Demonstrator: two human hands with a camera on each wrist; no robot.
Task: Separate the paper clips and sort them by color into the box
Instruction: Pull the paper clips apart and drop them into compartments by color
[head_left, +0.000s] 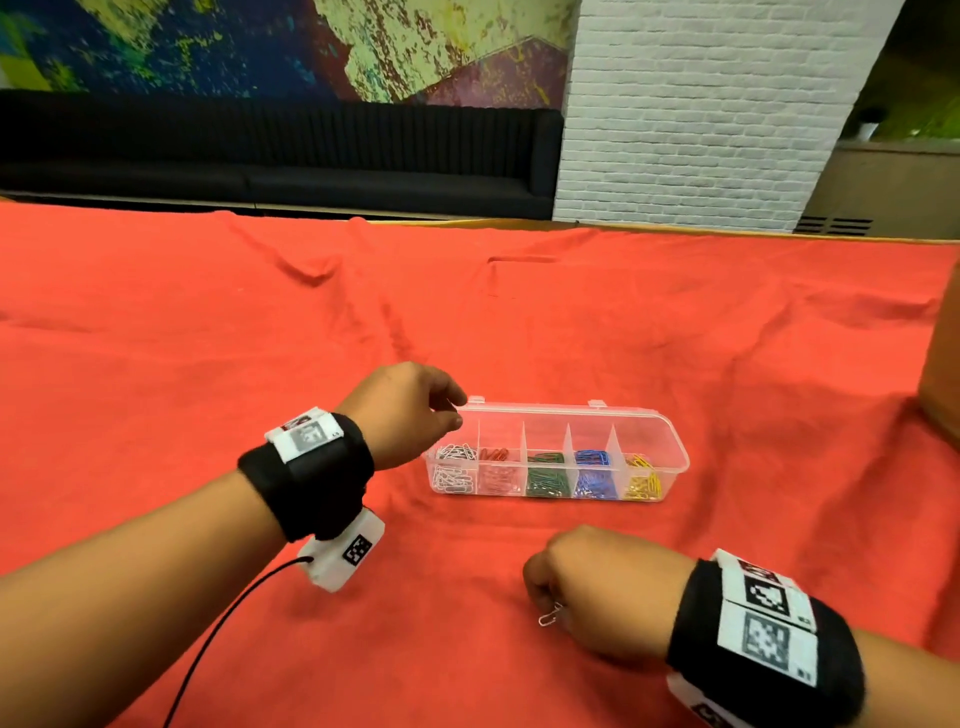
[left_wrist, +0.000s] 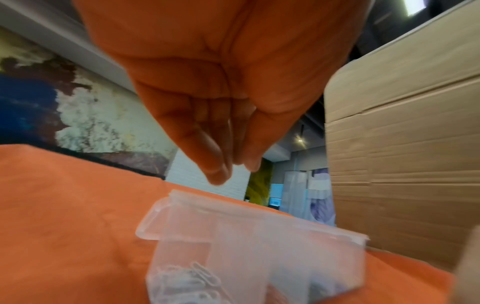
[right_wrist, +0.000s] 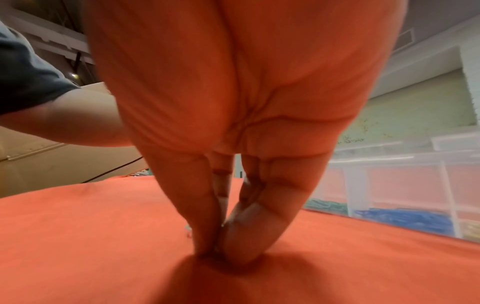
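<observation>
Head view: right hand (head_left: 582, 582) pinches wire clips (head_left: 550, 616); left hand (head_left: 410, 405) fingertips pressed together.

No words, brands or numbers can be read. The only signs are black-and-white square code markers on white tags fixed to the black wristbands: one on top of the left wristband (head_left: 306, 475), one on a tag hanging just below it, and two side by side on the right wristband (head_left: 763, 631). Tiny print beside them is too small to read.
</observation>
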